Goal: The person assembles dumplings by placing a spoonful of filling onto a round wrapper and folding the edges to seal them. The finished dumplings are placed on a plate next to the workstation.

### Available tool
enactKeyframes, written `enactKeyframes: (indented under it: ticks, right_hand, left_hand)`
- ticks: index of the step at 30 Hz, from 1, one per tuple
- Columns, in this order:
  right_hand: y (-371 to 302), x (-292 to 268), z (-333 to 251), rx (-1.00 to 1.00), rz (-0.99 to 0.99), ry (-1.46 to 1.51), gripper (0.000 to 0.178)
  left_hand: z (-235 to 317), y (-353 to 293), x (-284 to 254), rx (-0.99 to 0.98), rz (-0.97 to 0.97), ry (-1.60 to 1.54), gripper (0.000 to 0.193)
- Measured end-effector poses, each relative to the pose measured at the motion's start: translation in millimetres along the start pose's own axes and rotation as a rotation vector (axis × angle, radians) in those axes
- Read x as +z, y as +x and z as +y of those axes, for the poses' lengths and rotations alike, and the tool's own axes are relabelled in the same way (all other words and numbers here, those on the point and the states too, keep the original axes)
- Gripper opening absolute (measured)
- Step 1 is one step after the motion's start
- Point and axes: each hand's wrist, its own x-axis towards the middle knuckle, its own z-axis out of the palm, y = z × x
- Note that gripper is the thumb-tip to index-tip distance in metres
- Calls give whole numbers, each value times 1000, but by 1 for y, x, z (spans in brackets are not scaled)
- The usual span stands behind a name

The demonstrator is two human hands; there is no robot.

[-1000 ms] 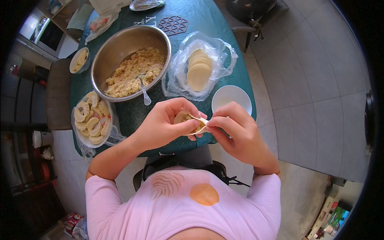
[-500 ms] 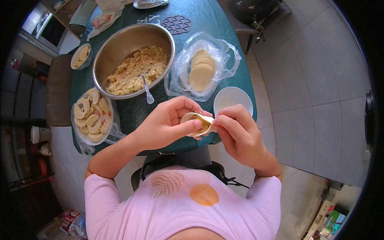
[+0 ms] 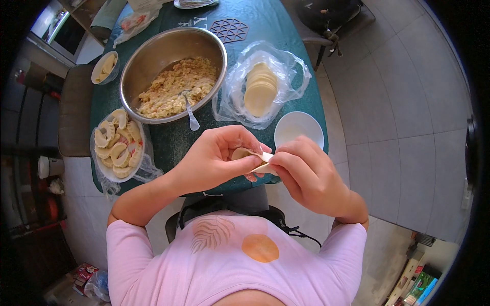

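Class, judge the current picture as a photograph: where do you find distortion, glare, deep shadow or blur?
Head view: seams between the floor tiles bow near the black rim; head view: bright glints on the clear plastic bag, a softer sheen on the steel bowl; head view: deep shadow hides detail along the left side; head view: left hand and right hand look fairly sharp.

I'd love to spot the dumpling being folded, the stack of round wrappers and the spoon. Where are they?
Dumpling being folded (image 3: 265,169), head view: its near side.
Stack of round wrappers (image 3: 261,96), head view: top wrapper's face.
Spoon (image 3: 191,113), head view: its handle.
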Motion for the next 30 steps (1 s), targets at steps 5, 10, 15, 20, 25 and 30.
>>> enactKeyframes:
  ticks: [5, 10, 15, 20, 25, 30]
  right_hand:
    - [-2, 5, 2, 31, 41, 41, 35]
    - [-4, 6, 3, 54, 25, 57, 35]
    - [-4, 6, -1, 123, 42, 88, 28]
    - [-4, 6, 1, 81, 31, 53, 24]
    - [-4, 7, 2, 87, 56, 91, 24]
    - [-3, 9, 0, 131, 89, 140, 24]
  left_hand:
    - [-7, 0, -6, 99, -45, 130, 14]
    - [-4, 0, -2, 105, 1, 126, 15]
    - [-5, 1, -4, 78, 3, 159, 15]
    - [-8, 4, -6, 142, -16, 280, 13]
    - [0, 4, 1, 7, 35, 204, 12]
    - [3, 3, 0, -15, 17, 199, 12]
